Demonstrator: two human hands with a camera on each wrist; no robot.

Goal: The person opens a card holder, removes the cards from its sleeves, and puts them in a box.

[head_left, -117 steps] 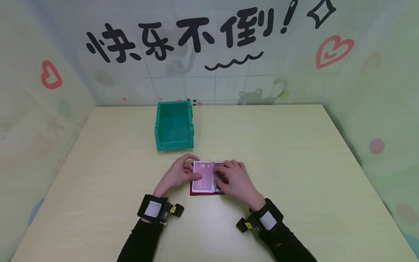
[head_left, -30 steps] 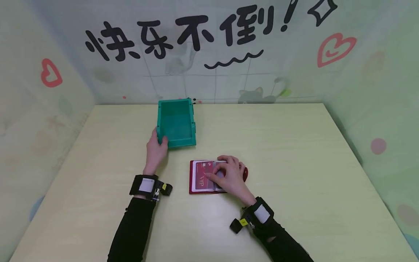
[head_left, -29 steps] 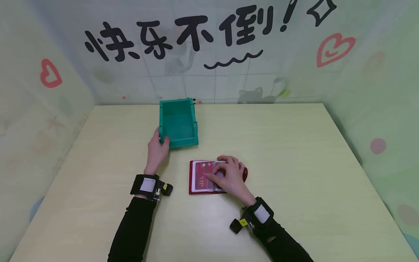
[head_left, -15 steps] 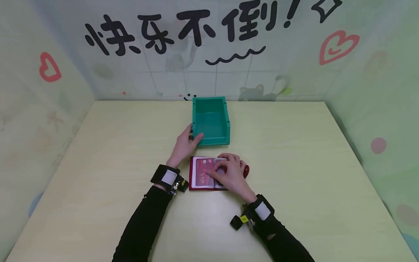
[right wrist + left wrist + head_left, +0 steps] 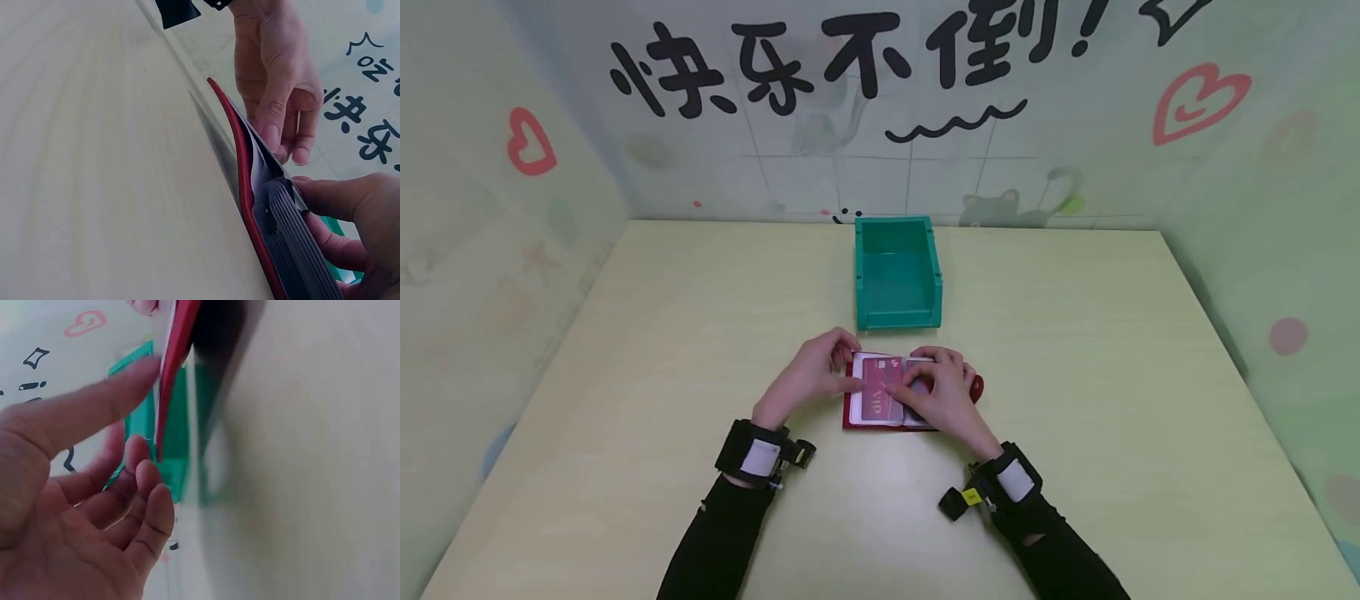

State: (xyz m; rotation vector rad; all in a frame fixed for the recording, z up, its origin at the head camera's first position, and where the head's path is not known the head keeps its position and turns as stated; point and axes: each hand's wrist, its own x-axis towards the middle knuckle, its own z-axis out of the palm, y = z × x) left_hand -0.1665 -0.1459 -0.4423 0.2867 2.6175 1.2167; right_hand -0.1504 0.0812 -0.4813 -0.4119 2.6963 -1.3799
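Note:
A red card holder lies spread on the table, clear sleeves inside, a pink VIP card in its left-hand page. My left hand is at the left edge, thumb touching the page; the left wrist view shows its other fingers loosely bent, with nothing gripped. On the right half, my right hand pinches with thumb and finger near the fold, covering much of that page. In the right wrist view, a stack of sleeves stands inside the cover, with right thumb and fingers at its upper edge.
A green open-fronted bin stands just behind the card holder, toward the back edge of the pale table. Printed cloth walls enclose the back and both sides. Each wrist wears a black camera strap.
The green bin has been slid right by my left hand, now behind the card holder. My left hand has let go of it and come back to the holder's left edge. The right hand stays.

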